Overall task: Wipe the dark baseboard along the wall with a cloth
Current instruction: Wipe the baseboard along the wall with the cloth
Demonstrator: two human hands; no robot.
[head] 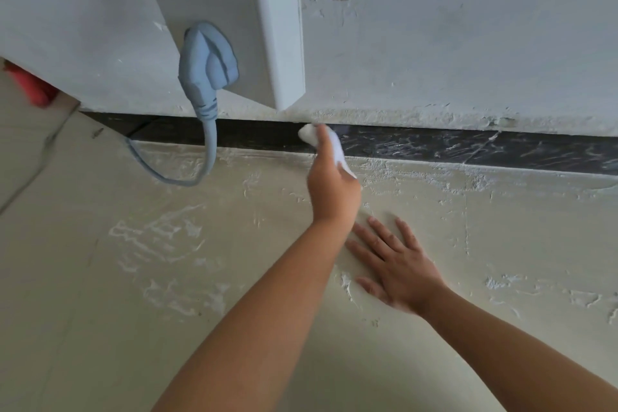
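L hand [332, 186] grips white cloth [326, 140] and presses it vs dark baseboard [468, 149], just below the socket box [254, 20]. R hand [398, 264] lies flat on plaster-streaked floor [167, 278], fingers spread. Grey plug [207, 60] sits in the socket; its cable [209, 147] loops down to the floor. Red object [31, 89] at far left, blurred.

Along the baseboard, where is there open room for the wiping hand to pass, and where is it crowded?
Open: baseboard right of the cloth held by the left hand. Crowded: the left stretch, where the grey cable hangs across it below the plug.
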